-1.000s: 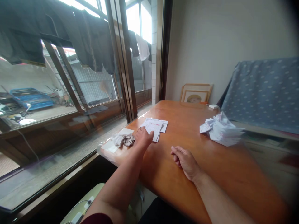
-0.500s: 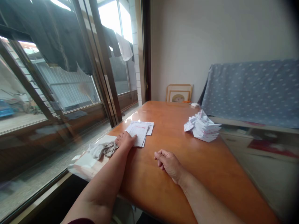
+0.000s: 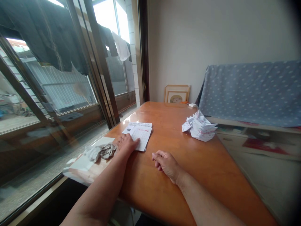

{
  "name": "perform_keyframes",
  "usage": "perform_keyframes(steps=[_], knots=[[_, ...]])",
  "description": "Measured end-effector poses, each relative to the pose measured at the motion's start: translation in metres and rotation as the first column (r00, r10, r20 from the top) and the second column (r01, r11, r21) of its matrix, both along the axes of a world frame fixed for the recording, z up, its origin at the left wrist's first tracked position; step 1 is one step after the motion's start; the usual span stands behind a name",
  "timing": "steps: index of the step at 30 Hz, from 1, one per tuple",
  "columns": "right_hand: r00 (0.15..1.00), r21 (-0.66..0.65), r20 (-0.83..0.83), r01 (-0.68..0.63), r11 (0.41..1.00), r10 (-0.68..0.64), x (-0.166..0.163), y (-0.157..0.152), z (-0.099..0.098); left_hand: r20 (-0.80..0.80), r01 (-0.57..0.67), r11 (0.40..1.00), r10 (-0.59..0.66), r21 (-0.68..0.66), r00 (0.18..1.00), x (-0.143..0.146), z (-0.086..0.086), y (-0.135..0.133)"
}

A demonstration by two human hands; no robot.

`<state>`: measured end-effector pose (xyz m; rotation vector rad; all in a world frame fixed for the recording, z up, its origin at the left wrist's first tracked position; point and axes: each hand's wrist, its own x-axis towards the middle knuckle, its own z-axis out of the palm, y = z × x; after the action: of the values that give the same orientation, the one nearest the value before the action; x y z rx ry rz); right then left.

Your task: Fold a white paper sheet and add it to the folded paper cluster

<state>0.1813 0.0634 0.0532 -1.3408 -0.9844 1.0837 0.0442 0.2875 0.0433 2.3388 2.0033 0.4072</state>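
My left hand point(image 3: 126, 143) lies flat with fingers stretched on the near corner of a white printed sheet point(image 3: 142, 138), which rests on more sheets point(image 3: 137, 125) on the orange wooden table point(image 3: 178, 175). My right hand point(image 3: 166, 162) rests on the table to the right, fingers curled into a loose fist with nothing visible in it. A heap of folded white papers point(image 3: 199, 127) lies farther right, out of reach of both hands.
A crumpled grey cloth point(image 3: 100, 151) sits on a white sheet at the table's left edge, beside the window. A framed picture point(image 3: 176, 93) leans on the far wall. A blue dotted cover point(image 3: 251, 91) drapes furniture at the right.
My left hand has drawn the top sheet toward me, sliding it off the pile underneath. My view has swung to the right. The right hand stays curled in place.
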Motion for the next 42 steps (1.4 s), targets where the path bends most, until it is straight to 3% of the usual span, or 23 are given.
perform_keyframes(steps=[6,12,24,42], knots=[[1.000,0.009,-0.004,-0.004,1.000,0.004,0.001,0.001,0.000,0.023,0.041,0.999,-0.041,0.003,0.999,0.004,0.005,-0.010],[1.000,-0.007,-0.014,0.009,1.000,-0.009,0.001,0.000,0.000,0.068,0.156,0.986,-0.160,0.057,0.985,0.011,0.012,-0.037],[1.000,0.000,-0.017,-0.016,1.000,0.016,0.002,-0.005,0.001,0.059,0.359,0.929,-0.365,0.091,0.929,-0.018,0.011,-0.086],[1.000,-0.011,-0.008,-0.026,1.000,0.026,0.004,-0.004,-0.002,0.026,0.359,0.932,-0.361,0.049,0.932,-0.016,0.010,-0.089]])
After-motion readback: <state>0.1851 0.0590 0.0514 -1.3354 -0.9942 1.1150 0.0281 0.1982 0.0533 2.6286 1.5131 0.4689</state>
